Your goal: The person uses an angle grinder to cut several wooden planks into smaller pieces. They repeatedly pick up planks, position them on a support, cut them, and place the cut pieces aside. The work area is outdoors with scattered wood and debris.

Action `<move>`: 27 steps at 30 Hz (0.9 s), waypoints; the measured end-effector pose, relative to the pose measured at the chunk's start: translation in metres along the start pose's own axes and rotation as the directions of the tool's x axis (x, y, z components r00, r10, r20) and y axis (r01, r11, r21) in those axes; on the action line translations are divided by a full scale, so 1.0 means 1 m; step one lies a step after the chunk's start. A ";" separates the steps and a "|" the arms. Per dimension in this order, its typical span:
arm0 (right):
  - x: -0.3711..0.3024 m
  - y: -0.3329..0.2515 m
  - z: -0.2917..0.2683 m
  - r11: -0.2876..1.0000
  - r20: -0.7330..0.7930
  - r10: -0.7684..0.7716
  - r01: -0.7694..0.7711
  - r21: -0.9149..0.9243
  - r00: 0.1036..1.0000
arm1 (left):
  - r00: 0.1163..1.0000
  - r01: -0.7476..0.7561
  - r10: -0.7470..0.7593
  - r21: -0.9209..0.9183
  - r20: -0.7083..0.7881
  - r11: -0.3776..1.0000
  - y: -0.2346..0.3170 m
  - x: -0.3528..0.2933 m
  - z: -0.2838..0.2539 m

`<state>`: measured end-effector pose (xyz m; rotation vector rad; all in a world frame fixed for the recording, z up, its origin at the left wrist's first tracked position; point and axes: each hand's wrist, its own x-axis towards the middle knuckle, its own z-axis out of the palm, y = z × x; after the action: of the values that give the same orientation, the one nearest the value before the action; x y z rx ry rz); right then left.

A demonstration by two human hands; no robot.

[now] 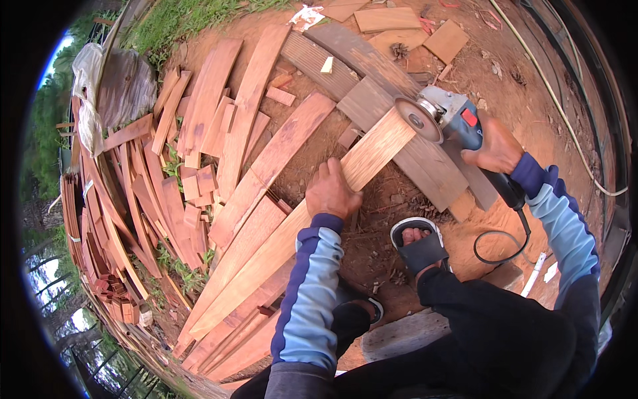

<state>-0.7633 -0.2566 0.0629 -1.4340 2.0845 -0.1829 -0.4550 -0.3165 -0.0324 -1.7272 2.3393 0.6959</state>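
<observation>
We are at what looks like the surfacing step: an angle grinder (470, 128) is held against, or just over, the far end of a long pale board (379, 151). The board runs from the lower left of the frame up to just right of the upper centre, where the grinder's disc (417, 120) overlaps its tip. We cannot tell whether the disc is spinning, nor how firmly it presses.

Our left hand (330, 189) is clamped across the board near the middle of the frame, fingers over the top and thumb toward the right edge. Our right hand (495, 144), at the right of the frame, is closed around the grinder's body, with the power cord (526, 231) dropping in a loop below it. Beneath the board's upper end lie weathered dark boards (433, 174), which seem to serve as a rest. A sandalled foot (425, 247) stands lower right of the board, and more reddish planks (252, 110) spread over the left side.

The freshly pale grain near the tip suggests to us that this stretch is largely smoothed. We judge that the next move calls for an even pass with the disc kept flat, the left hand holding the board steady and well back from the disc, and the cord kept clear of the foot.
</observation>
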 end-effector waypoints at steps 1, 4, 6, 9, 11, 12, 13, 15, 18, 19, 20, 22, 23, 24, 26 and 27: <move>0.001 0.001 0.001 1.000 -0.002 0.000 0.000 -0.006 1.000 | 1.000 -0.004 0.004 0.001 -0.008 1.000 0.000 0.000 0.000; 0.002 0.001 0.001 1.000 0.004 0.013 -0.013 -0.007 1.000 | 1.000 -0.015 0.015 0.001 -0.020 1.000 -0.002 0.000 0.002; 0.003 0.002 0.002 1.000 0.010 0.018 -0.018 -0.003 1.000 | 1.000 -0.021 0.021 0.002 -0.020 1.000 -0.003 0.000 0.002; 0.004 0.002 0.002 1.000 0.010 0.013 -0.013 -0.001 1.000 | 0.999 -0.027 0.027 0.020 -0.022 0.999 -0.002 0.001 0.003; 0.003 0.000 0.001 1.000 0.001 0.009 -0.009 -0.005 1.000 | 0.999 -0.032 0.033 0.051 -0.035 0.998 -0.003 0.002 0.006; 0.003 0.001 0.001 1.000 -0.001 0.001 -0.001 -0.004 1.000 | 0.999 -0.030 0.032 0.054 -0.033 0.998 -0.004 0.002 0.007; 0.004 0.002 0.001 1.000 -0.003 -0.006 0.006 -0.002 1.000 | 0.999 -0.029 0.031 0.057 -0.032 0.998 -0.004 0.002 0.007; 0.005 0.004 0.002 1.000 -0.006 -0.020 0.020 0.012 1.000 | 0.999 -0.026 0.028 0.061 -0.027 0.998 -0.003 0.002 0.006; 0.005 0.004 0.002 0.999 0.001 -0.025 0.025 0.039 1.000 | 0.999 -0.023 0.024 0.060 -0.024 0.998 -0.002 0.002 0.006; 0.005 0.000 0.000 0.999 0.010 -0.017 0.016 0.040 1.000 | 0.999 -0.024 0.025 0.058 -0.027 0.998 -0.003 0.002 0.006; 0.005 -0.002 -0.001 0.999 0.019 -0.009 0.008 0.041 1.000 | 0.999 -0.024 0.026 0.056 -0.031 0.998 -0.003 0.001 0.005; 0.005 -0.001 -0.001 0.999 0.016 -0.011 0.010 0.039 1.000 | 1.000 -0.013 0.014 0.056 -0.018 0.998 -0.002 0.002 0.005; 0.006 0.000 0.000 0.999 0.015 -0.012 0.012 0.038 1.000 | 1.000 -0.007 0.008 0.056 -0.011 0.998 -0.002 0.002 0.004; 0.006 0.000 0.000 0.999 0.017 -0.011 0.011 0.038 1.000 | 1.000 -0.009 0.009 0.056 -0.009 0.998 -0.001 0.002 0.004; 0.007 0.002 0.000 0.999 0.020 -0.010 0.009 0.038 1.000 | 1.000 -0.011 0.011 0.056 -0.005 0.998 0.000 0.002 0.003; 0.007 0.002 0.000 0.999 0.019 -0.012 0.011 0.038 1.000 | 1.000 -0.012 0.012 0.055 -0.006 0.998 0.000 0.002 0.003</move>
<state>-0.7670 -0.2619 0.0592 -1.4203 2.0470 -0.2109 -0.4558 -0.3167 -0.0357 -1.6959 2.3518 0.6235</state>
